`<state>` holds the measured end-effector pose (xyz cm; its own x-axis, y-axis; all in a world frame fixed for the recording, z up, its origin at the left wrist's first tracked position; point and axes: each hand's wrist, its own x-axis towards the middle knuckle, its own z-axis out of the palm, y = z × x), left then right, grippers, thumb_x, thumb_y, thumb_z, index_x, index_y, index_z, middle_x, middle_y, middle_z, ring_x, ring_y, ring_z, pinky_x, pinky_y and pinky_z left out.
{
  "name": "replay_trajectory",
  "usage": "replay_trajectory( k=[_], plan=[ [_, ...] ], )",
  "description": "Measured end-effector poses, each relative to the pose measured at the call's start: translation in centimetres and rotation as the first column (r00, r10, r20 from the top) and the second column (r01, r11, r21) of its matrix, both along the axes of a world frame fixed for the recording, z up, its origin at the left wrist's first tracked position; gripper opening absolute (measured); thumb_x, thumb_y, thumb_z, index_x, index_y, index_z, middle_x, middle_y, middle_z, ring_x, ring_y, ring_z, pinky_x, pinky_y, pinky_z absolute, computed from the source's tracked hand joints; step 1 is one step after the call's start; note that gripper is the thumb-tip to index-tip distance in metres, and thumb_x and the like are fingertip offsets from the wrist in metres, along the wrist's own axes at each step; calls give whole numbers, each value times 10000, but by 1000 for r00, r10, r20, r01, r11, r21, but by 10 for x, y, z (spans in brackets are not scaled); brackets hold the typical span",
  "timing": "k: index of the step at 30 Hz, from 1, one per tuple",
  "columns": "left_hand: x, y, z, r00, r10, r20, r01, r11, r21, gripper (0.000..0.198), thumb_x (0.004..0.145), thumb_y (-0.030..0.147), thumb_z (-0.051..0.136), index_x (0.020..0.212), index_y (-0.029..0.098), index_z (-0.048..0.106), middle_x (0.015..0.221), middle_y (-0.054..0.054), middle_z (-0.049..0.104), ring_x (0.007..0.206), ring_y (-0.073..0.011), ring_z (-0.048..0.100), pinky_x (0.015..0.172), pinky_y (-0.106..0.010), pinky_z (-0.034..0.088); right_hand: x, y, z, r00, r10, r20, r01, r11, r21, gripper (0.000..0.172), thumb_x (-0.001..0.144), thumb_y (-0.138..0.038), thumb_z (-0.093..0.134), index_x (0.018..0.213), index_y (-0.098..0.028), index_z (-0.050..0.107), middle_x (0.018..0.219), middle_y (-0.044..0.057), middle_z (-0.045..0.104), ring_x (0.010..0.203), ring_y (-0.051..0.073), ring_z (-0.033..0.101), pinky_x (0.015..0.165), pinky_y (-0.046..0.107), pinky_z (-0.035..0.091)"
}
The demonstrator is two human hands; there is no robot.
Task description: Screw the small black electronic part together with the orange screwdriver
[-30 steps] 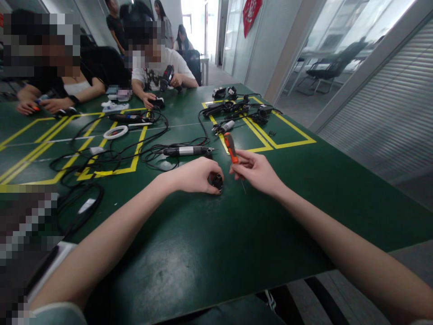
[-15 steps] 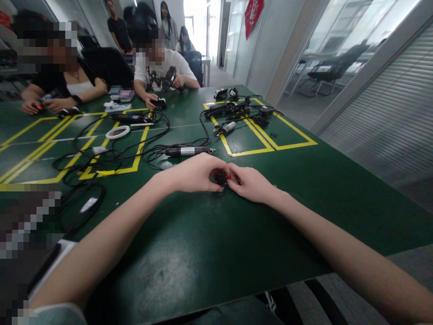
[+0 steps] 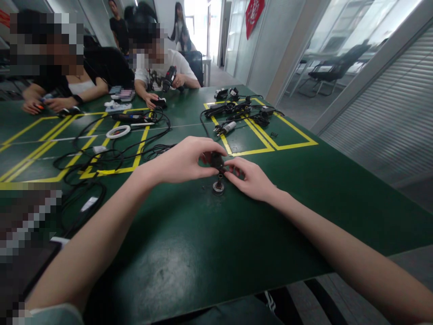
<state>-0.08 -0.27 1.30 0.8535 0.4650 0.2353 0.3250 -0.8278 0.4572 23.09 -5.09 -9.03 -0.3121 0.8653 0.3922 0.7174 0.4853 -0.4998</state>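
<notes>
My left hand grips a dark, round part between thumb and fingers, a little above the table. Directly below it a small round metal piece with a short upright post stands on the green table. From the other side my right hand reaches in. Its thumb and forefinger curl together at the dark part's right edge, and what lies between their tips is too small to make out.
Beyond my left hand lie tangled black cables and a white ring. Corded tools sit inside yellow tape outlines at the back right. Across the table, one co-worker holds a power drill; another sits at left.
My left hand has risen and moved slightly away with the dark part, uncovering the metal piece and post below. My right hand has shifted slightly, its fingertips still beside the part.
</notes>
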Motion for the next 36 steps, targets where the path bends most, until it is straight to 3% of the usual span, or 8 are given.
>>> replay_trajectory(
  k=[8, 12, 16, 19, 22, 24, 27, 36],
  plan=[
    [-10, 21, -27, 994, 104, 15, -103, 993, -63, 450, 940, 302, 611, 1374, 200, 676, 1186, -94, 742, 905, -169, 648, 827, -287, 507, -1, 4, -2, 991, -8, -130, 6, 1000, -17, 197, 955, -272, 595, 1105, -194, 694, 917, 67, 698, 736, 199, 591, 685, 331, 471],
    [-15, 18, -53, 987, 145, 69, -139, 987, -85, 429, 997, 306, 519, 1380, 200, 681, 1284, -117, 711, 1161, -219, 644, 1040, -353, 479, 0, 5, -3, 990, -5, -138, -2, 999, -47, 198, 956, -272, 592, 1097, -185, 699, 906, 66, 695, 732, 194, 586, 683, 330, 471],
    [-16, 7, -80, 938, 272, 214, -205, 935, -288, 393, 967, 258, 575, 1324, 181, 718, 1274, -119, 722, 1156, -219, 647, 1030, -344, 481, -1, 5, -5, 990, 10, -142, -20, 997, -69, 200, 958, -274, 588, 1093, -179, 700, 898, 61, 693, 721, 188, 579, 682, 330, 471],
    [-13, -2, -91, 806, 488, 335, -190, 750, -634, 347, 926, 197, 644, 1257, 191, 749, 1272, -97, 739, 1057, -181, 682, 911, -275, 501, -1, 6, -6, 989, 16, -145, -28, 997, -77, 199, 958, -279, 586, 1086, -179, 701, 895, 58, 697, 715, 185, 577, 685, 331, 471],
    [-13, -6, -88, 531, 785, 319, -18, 387, -922, 366, 959, 134, 595, 1299, 200, 713, 1198, -97, 753, 926, -126, 707, 744, -202, 489, -1, 6, -6, 989, 13, -149, -26, 996, -80, 191, 954, -279, 592, 1077, -183, 702, 894, 55, 705, 711, 184, 574, 685, 332, 471],
    [-17, -7, -80, 387, 899, 203, 129, 165, -978, 396, 998, 101, 515, 1354, 188, 666, 1088, -109, 760, 847, -104, 712, 708, -182, 500, -1, 6, -6, 988, 15, -152, -28, 996, -84, 192, 952, -279, 593, 1076, -183, 704, 889, 54, 707, 707, 183, 576, 683, 331, 471],
    [-25, -7, -69, 331, 943, 23, 242, -61, -968, 405, 1048, 158, 427, 1405, 175, 617, 1001, -128, 740, 771, -119, 718, 652, -189, 535, -1, 5, -4, 988, 21, -153, -36, 995, -92, 194, 952, -274, 590, 1079, -184, 705, 889, 54, 712, 701, 181, 579, 678, 328, 472],
    [-31, -6, -68, 283, 958, -53, 280, -135, -951, 410, 1041, 129, 416, 1390, 159, 629, 1009, -136, 720, 856, -149, 752, 675, -189, 613, -3, 2, -3, 990, 60, -131, -70, 995, -74, 205, 955, -266, 586, 1092, -184, 714, 936, 74, 719, 757, 197, 607, 700, 341, 489]
  ],
)
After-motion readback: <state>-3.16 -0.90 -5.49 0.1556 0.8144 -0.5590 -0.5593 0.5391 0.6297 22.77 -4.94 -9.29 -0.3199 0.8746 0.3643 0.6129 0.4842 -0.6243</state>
